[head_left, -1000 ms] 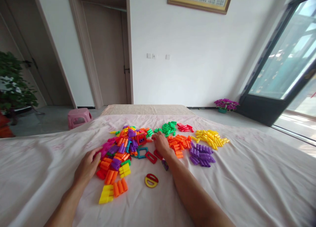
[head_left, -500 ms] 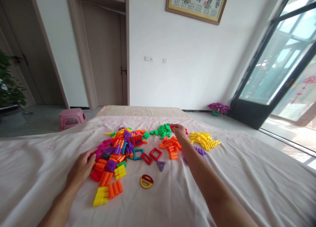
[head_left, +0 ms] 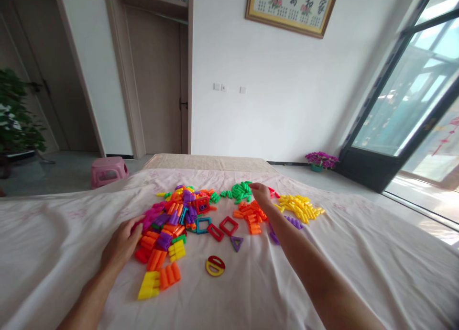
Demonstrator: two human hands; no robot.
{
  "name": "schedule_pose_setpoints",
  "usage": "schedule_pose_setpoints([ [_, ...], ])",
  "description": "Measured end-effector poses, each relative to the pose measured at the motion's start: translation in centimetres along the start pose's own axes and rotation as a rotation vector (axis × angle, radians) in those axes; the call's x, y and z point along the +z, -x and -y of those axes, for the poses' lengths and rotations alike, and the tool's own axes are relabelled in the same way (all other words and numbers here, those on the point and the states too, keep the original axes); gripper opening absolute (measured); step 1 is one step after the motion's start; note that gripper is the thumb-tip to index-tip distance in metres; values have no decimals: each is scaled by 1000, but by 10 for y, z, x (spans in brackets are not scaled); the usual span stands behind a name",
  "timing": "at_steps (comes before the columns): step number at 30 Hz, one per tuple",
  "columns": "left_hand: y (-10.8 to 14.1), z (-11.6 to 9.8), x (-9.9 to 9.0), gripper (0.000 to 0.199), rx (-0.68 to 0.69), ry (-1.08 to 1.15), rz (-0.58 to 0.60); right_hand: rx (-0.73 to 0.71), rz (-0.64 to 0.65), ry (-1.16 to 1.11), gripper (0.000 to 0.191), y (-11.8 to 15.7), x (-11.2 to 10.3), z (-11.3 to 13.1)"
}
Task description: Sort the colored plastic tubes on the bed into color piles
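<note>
At the left edge of a mixed pile of coloured blocks (head_left: 174,214), my left hand (head_left: 123,241) touches magenta blocks (head_left: 153,213), its thumb and fingers apart. My right hand (head_left: 260,193) reaches out beside the green blocks (head_left: 241,191), with red pieces (head_left: 273,192) partly hidden behind it. Its fingertips are apart and I see nothing between them. Orange blocks (head_left: 253,216) lie just below that hand, yellow ones (head_left: 300,207) to its right, and purple ones (head_left: 294,222) beside the forearm.
Red frames (head_left: 228,225), a teal frame (head_left: 203,225), a purple triangle (head_left: 236,243) and a red-and-yellow ring (head_left: 215,266) lie mid-cloth. Beyond the cloth (head_left: 251,291) stand a pink stool (head_left: 109,171) and potted flowers (head_left: 321,160).
The view has shifted slightly. The red piece seen at my right fingertips no longer shows there, and the fingers look more open. My left hand stays by the magenta blocks.
</note>
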State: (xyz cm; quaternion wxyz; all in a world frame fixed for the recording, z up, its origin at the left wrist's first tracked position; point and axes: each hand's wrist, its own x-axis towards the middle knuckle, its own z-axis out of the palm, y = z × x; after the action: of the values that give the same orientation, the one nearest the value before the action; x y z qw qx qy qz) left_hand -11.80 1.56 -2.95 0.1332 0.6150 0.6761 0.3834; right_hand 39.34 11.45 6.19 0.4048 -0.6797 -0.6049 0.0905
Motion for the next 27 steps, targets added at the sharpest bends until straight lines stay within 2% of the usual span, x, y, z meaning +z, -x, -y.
schedule_pose_setpoints([
  [3,0,1,1,52,0,-2,-5,-105,178,75,35,11,38,28],
  [6,1,-1,0,52,8,-5,-11,-185,308,171,42,24,72,53],
  [8,2,-2,-1,52,11,-6,-8,-211,354,236,50,32,88,66],
  [11,3,-3,-1,54,14,-1,-2,-221,374,315,54,41,102,78],
  [17,3,-4,-2,55,24,9,-7,-183,303,378,48,45,103,79],
  [20,3,-4,-2,54,18,2,-5,-120,288,329,50,44,100,75],
  [24,4,-5,-2,54,-1,-4,-2,-64,277,244,37,39,87,70],
  [27,4,-7,-3,54,-1,-3,-7,-33,195,234,28,29,72,67],
])
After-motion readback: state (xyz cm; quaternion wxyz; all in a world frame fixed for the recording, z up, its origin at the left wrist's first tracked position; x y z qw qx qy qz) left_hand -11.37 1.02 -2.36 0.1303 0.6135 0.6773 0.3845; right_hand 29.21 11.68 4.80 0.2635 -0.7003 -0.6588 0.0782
